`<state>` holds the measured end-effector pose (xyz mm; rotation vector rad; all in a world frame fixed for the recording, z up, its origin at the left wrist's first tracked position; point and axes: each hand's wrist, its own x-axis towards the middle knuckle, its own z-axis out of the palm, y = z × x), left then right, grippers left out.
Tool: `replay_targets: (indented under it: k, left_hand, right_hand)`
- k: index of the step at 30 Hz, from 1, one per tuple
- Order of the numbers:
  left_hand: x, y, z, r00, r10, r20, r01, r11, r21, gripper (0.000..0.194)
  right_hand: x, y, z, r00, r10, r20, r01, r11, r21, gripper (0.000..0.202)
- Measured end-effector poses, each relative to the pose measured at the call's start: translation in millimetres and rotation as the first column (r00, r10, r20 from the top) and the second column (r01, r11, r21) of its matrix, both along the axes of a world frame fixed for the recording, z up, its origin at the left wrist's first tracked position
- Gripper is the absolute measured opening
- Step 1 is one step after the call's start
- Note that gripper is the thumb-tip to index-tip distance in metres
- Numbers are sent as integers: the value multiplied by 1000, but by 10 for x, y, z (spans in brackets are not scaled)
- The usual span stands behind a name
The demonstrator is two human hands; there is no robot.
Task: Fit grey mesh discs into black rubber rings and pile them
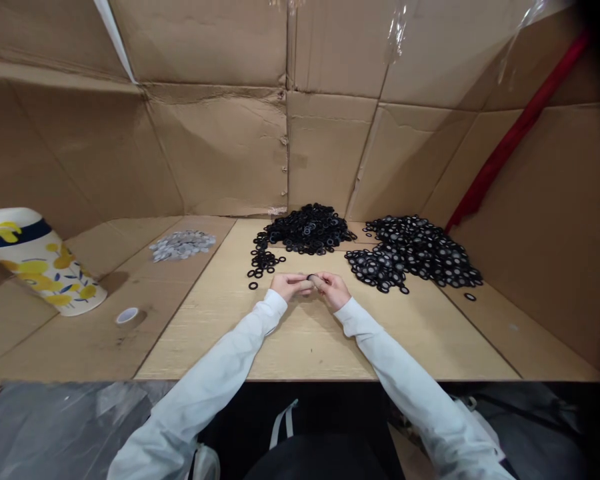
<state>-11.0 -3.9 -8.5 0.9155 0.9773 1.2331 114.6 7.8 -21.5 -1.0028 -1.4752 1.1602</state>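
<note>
My left hand [291, 285] and my right hand [333, 289] meet over the middle of the wooden table, fingertips together. Pinched between them is a small black ring [311, 277], mostly hidden by the fingers. Just beyond my hands lies a pile of black rings [313, 229], with loose ones trailing to its left. On the right spreads a larger pile of black rings with pale centres [420, 250]. Farther left, a flat heap of small translucent grey discs [183, 245] rests on cardboard.
A white tumbler with yellow flowers [55, 270] stands at the left, a small white tape roll [127, 315] beside it. Cardboard walls [220, 147] enclose the back and sides. A red strip [520, 133] hangs down the right wall.
</note>
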Motion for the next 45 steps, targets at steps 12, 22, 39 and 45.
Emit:
replay_targets:
  k: [12, 22, 39, 45]
  left_hand:
    - [-42, 7, 10, 991, 70, -114, -48, 981, 186, 31]
    - [-128, 41, -31, 832, 93, -547, 145, 915, 376, 14]
    - [8, -7, -15, 936, -100, 336, 164, 972, -169, 11]
    - [36, 41, -87, 891, -116, 438, 226, 952, -208, 11]
  right_hand:
    - [56, -64, 44, 885, -303, 354, 102, 867, 488, 11]
    - [107, -89, 54, 696, -394, 600, -147, 741, 656, 16]
    - [83, -92, 162, 876, -248, 413, -83, 766, 637, 11]
    - [52, -110, 184, 901, -253, 351, -14, 794, 607, 11]
